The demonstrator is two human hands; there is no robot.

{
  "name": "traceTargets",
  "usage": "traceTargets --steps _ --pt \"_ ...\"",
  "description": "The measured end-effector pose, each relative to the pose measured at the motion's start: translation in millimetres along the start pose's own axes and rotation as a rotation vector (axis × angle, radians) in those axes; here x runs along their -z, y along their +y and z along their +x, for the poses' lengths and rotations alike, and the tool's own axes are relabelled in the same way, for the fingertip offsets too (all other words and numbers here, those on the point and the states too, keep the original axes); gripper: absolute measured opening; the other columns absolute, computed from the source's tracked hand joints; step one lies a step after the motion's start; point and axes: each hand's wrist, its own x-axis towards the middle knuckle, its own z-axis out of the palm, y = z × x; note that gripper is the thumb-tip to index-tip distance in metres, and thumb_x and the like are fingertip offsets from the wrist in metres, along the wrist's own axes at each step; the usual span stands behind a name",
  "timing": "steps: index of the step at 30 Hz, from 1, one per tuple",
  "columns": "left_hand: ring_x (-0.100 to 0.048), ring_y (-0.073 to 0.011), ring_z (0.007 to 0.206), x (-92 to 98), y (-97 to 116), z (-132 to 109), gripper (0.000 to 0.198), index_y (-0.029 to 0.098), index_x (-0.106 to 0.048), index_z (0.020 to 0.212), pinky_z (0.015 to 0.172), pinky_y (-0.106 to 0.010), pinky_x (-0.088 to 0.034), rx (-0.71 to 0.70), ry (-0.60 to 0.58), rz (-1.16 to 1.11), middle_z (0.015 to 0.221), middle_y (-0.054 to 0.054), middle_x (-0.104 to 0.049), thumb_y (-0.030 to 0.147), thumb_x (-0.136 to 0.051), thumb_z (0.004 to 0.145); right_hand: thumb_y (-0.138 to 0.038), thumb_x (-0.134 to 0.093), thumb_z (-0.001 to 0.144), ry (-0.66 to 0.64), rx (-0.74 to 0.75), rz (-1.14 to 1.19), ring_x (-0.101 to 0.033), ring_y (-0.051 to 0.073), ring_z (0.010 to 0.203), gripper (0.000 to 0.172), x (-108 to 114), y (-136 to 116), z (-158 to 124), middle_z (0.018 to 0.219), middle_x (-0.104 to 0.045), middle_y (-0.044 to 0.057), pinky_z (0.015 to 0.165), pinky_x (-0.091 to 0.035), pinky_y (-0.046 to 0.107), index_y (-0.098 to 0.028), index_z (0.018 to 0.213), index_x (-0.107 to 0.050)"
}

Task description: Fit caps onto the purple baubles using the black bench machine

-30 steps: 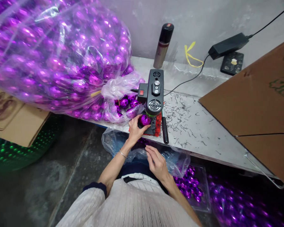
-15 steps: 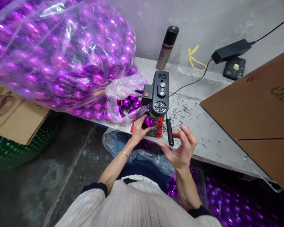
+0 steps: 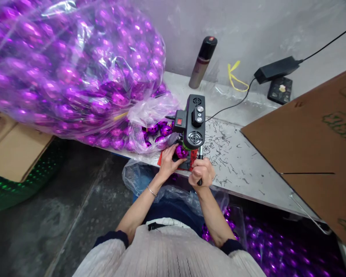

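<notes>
My left hand (image 3: 169, 161) grips a shiny purple bauble (image 3: 181, 151) between thumb and fingers, under the front end of a small black bench drill press (image 3: 195, 121). The press has round vents, silver knobs and a red switch (image 3: 179, 121). Its lower parts and whatever touches the bauble are hidden by the housing. My right hand (image 3: 202, 172) is wrapped round the black lever handle (image 3: 200, 182) on the press's right side. Beneath the bauble lie a dark base and a red mat (image 3: 193, 157).
A huge clear bag of purple baubles (image 3: 75, 73) fills the left. Behind the press stand a spray can (image 3: 202, 62), a yellow tie (image 3: 233, 77) and a power adapter (image 3: 277, 70). Dark shavings (image 3: 222, 140) litter the bench; a cardboard box (image 3: 311, 130) blocks the right.
My right hand has moved left from open fingers beside the lever to a closed grip round it. The handle has swung slightly left. My left hand still holds the bauble under the press.
</notes>
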Motion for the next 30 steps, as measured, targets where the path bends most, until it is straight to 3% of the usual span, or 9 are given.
traceTargets --steps 12,30 --pt "-0.069 -0.0296 0.119 -0.5 -2.3 -0.8 0.065 0.021 -0.058 0.139 0.103 -0.046 -0.053 -0.021 -0.001 0.065 0.128 -0.014 -0.072 0.047 -0.081 0.084 -0.029 -0.036 0.105 0.044 -0.011 0.006 -0.044 0.013 0.058 0.029 -6.3 4.2 -11.6 0.070 -0.055 0.000 0.059 -0.035 0.033 -0.025 0.078 -0.044" --pt "-0.067 -0.0305 0.122 -2.3 -6.4 7.6 0.062 0.018 -0.059 0.136 0.105 -0.048 -0.053 -0.011 -0.023 0.001 0.130 -0.016 -0.071 0.042 -0.082 0.084 -0.024 -0.036 0.104 0.047 0.004 0.042 -0.048 0.013 0.062 0.027 -10.3 4.0 -4.6 0.071 -0.052 0.000 0.061 -0.039 0.030 -0.024 0.077 -0.042"
